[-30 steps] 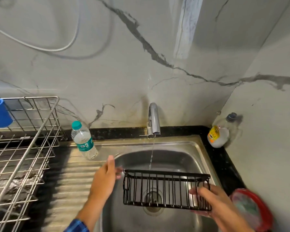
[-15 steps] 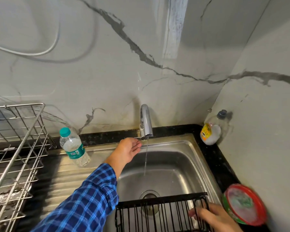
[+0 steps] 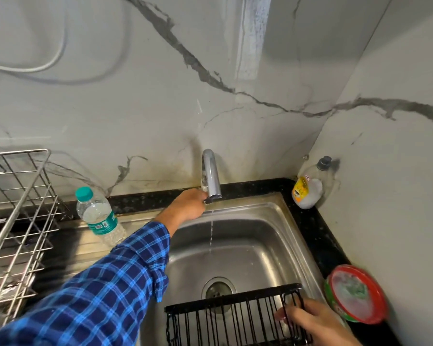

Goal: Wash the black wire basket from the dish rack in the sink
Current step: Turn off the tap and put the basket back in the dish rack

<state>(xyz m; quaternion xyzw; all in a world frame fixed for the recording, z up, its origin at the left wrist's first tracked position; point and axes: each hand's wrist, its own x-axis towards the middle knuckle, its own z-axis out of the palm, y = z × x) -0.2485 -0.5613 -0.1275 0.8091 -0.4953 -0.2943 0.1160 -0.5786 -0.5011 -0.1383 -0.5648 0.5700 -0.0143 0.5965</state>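
Note:
The black wire basket point(image 3: 225, 318) hangs over the near part of the steel sink point(image 3: 268, 248), above the drain, partly cut off by the bottom edge. My right hand point(image 3: 315, 325) grips its right end. My left hand point(image 3: 189, 204), in a blue checked sleeve, reaches to the back of the sink and closes on the small black tap handle beside the chrome tap point(image 3: 211, 176). A thin stream of water falls from the spout into the basin, behind the basket.
A steel wire dish rack point(image 3: 18, 221) stands at the left on the ribbed drainboard. A water bottle point(image 3: 98, 216) stands beside it. A soap bottle point(image 3: 310, 186) sits in the back right corner, and a red-rimmed round tub point(image 3: 355, 293) on the black counter at the right.
My left hand let go of the basket and reached back to the tap handle. The basket, held only by my right hand, dropped lower in view, out from under the stream.

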